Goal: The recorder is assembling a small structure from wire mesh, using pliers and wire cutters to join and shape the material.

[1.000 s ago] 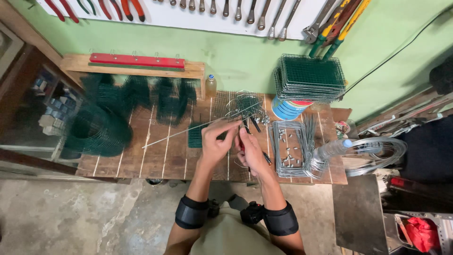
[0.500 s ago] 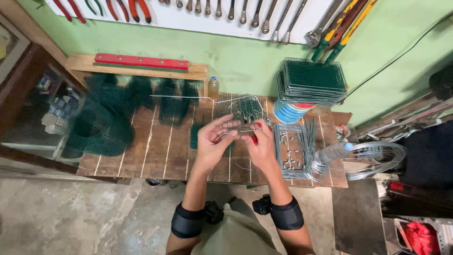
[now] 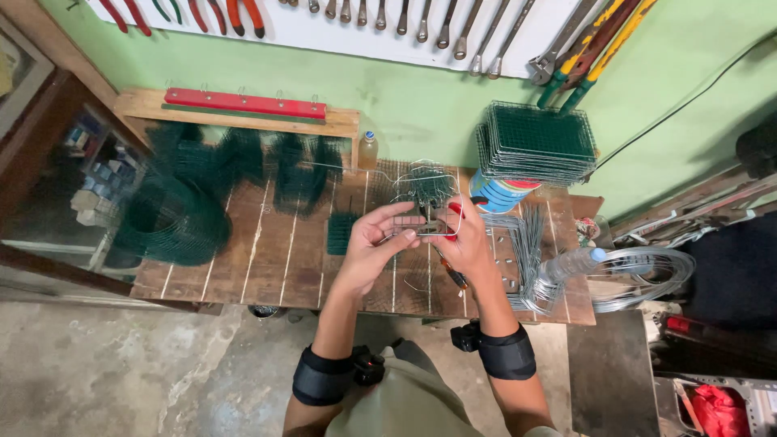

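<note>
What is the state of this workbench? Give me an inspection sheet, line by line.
Surface: wooden slat bench, worn.
Job's things: small wire mesh piece held over the bench.
Clutter: dark green mesh roll, stack of green mesh panels, cut wires, wire coil, plastic bottle.
Grippers: left hand and right hand both grip the mesh piece.
Cables: black cable across the wall.
Surroundings: green wall, hanging pliers and wrenches, concrete floor.
</note>
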